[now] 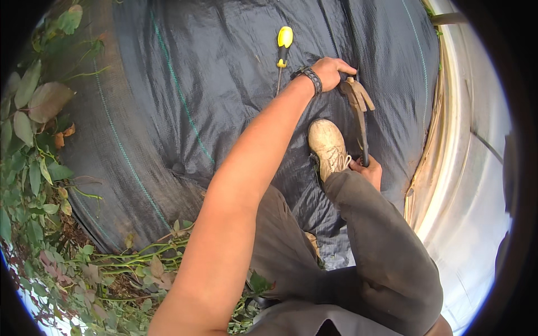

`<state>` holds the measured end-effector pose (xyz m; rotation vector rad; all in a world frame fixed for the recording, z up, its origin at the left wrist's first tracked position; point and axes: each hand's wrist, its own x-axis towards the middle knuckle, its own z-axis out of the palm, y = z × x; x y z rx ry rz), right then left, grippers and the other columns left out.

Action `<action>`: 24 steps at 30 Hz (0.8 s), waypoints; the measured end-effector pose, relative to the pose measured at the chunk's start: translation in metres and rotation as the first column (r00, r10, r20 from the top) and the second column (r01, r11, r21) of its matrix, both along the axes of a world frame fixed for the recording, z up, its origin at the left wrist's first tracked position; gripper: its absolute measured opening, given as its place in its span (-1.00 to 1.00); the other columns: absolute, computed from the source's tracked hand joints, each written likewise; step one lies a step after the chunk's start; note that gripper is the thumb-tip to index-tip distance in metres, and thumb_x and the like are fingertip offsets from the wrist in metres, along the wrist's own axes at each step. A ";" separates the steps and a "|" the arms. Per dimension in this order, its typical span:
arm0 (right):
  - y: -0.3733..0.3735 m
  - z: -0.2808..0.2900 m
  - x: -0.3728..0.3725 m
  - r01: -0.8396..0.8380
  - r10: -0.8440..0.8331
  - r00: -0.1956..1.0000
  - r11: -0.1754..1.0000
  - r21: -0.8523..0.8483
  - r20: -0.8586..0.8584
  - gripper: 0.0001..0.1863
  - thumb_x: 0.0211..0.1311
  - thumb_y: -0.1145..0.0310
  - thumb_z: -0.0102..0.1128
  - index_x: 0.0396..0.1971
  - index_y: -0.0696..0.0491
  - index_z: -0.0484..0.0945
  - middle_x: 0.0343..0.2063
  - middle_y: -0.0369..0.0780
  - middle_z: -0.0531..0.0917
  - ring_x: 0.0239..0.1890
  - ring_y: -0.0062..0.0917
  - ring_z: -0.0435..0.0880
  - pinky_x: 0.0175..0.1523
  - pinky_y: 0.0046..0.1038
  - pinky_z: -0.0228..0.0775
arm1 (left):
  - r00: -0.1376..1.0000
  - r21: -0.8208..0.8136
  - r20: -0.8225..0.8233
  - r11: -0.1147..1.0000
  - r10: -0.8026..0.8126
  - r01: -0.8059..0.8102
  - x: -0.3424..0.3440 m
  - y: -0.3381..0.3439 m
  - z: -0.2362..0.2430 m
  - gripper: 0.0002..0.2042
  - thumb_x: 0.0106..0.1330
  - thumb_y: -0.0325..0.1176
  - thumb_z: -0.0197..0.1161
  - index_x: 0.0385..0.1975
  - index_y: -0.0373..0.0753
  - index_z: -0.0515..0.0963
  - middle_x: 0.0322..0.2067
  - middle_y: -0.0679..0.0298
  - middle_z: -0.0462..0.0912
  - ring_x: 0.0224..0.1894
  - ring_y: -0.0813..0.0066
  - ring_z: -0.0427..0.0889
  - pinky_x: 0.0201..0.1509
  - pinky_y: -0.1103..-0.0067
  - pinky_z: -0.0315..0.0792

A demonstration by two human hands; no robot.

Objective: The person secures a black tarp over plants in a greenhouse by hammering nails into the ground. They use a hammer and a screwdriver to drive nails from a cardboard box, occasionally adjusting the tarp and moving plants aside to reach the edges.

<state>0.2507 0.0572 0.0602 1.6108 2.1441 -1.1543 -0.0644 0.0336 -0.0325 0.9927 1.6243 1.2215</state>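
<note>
A claw hammer (358,101) with a worn, brownish head points away from me over black woven ground cover (224,84). My right hand (371,172), partly hidden behind my knee, is closed round the end of its dark handle. Close beside the hammer head, my left hand (330,73), with a dark braided band at the wrist, is closed low against the sheet. Its index finger reaches toward the head; whatever its fingers pinch is hidden. To the left of that hand lies a screwdriver (284,45) with a yellow and black handle, its shaft passing behind my forearm.
My dusty shoe (328,144) stands on the sheet between my hands, below the hammer head. Leafy plants (39,179) and stems crowd the left and lower left. Along the right runs a pale plastic wall (465,168). The sheet is wrinkled, with green stitched lines.
</note>
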 end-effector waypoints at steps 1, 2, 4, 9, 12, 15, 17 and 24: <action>-0.005 0.012 -0.002 0.022 -0.022 0.999 1.000 0.001 -0.044 -0.77 0.22 0.41 0.49 -0.41 0.15 0.57 -0.62 -0.35 0.51 -0.52 -0.64 0.40 -0.38 -0.47 0.32 | 0.998 0.017 0.053 1.000 0.018 -0.019 -0.002 0.000 -0.002 -0.46 0.25 -0.75 -0.03 0.11 -0.13 0.71 0.15 0.19 0.70 0.25 0.25 0.62 0.41 0.50 0.43; -0.004 0.020 -0.008 0.042 -0.042 0.994 0.999 -0.010 -0.100 -0.77 0.22 0.41 0.49 -0.42 0.15 0.57 -0.62 -0.35 0.51 -0.51 -0.64 0.40 -0.38 -0.47 0.32 | 0.999 0.041 0.043 0.999 -0.004 0.002 -0.003 -0.001 -0.003 -0.46 0.24 -0.76 -0.03 0.11 -0.13 0.71 0.15 0.19 0.70 0.25 0.25 0.62 0.41 0.50 0.42; -0.002 0.022 -0.008 0.086 -0.092 0.979 0.995 -0.044 -0.179 -0.77 0.21 0.41 0.49 -0.42 0.15 0.56 -0.62 -0.35 0.50 -0.51 -0.64 0.40 -0.37 -0.48 0.32 | 1.000 0.024 0.012 1.000 0.015 -0.015 -0.006 0.003 -0.003 -0.45 0.23 -0.77 -0.03 0.10 -0.13 0.71 0.16 0.19 0.70 0.24 0.25 0.62 0.42 0.51 0.41; 0.002 0.005 0.016 0.075 -0.075 0.997 0.997 0.001 -0.015 -0.76 0.21 0.41 0.49 -0.43 0.17 0.56 -0.62 -0.37 0.51 -0.52 -0.68 0.38 -0.40 -0.48 0.30 | 0.994 0.004 0.105 1.000 -0.016 0.016 0.002 0.010 0.002 -0.45 0.22 -0.77 -0.02 0.09 -0.13 0.72 0.14 0.18 0.71 0.24 0.26 0.63 0.41 0.53 0.41; -0.002 0.013 -0.016 0.048 -0.048 0.996 0.999 -0.013 -0.077 -0.75 0.18 0.39 0.51 -0.45 0.17 0.57 -0.63 -0.35 0.52 -0.52 -0.68 0.40 -0.39 -0.46 0.32 | 0.999 -0.029 0.039 1.000 -0.009 0.010 -0.012 0.004 -0.009 -0.45 0.22 -0.76 -0.01 0.09 -0.12 0.73 0.12 0.17 0.72 0.23 0.27 0.63 0.39 0.54 0.42; -0.004 0.025 -0.022 0.087 -0.095 0.978 0.995 -0.052 -0.185 -0.73 0.15 0.36 0.53 -0.47 0.19 0.58 -0.62 -0.29 0.56 -0.52 -0.63 0.45 -0.36 -0.41 0.37 | 0.999 -0.045 0.018 0.998 -0.034 0.035 -0.018 0.001 -0.013 -0.45 0.22 -0.77 -0.01 0.10 -0.12 0.72 0.15 0.18 0.70 0.23 0.25 0.64 0.36 0.54 0.46; 0.003 0.011 0.000 0.069 -0.067 0.995 0.998 0.013 -0.080 -0.73 0.14 0.37 0.52 -0.46 0.19 0.58 -0.61 -0.28 0.57 -0.51 -0.61 0.46 -0.35 -0.40 0.39 | 0.987 -0.044 0.146 0.996 -0.066 0.073 -0.009 0.013 -0.004 -0.45 0.23 -0.77 -0.01 0.11 -0.12 0.72 0.17 0.19 0.69 0.24 0.25 0.63 0.36 0.54 0.46; -0.001 0.021 -0.011 0.070 -0.069 0.991 0.998 0.001 -0.116 -0.72 0.15 0.35 0.53 -0.42 0.19 0.59 -0.60 -0.28 0.57 -0.49 -0.60 0.44 -0.33 -0.39 0.41 | 0.996 -0.061 0.049 0.995 -0.076 0.079 -0.012 0.008 0.004 -0.46 0.22 -0.76 0.02 0.10 -0.13 0.72 0.11 0.21 0.72 0.16 0.32 0.67 0.32 0.56 0.46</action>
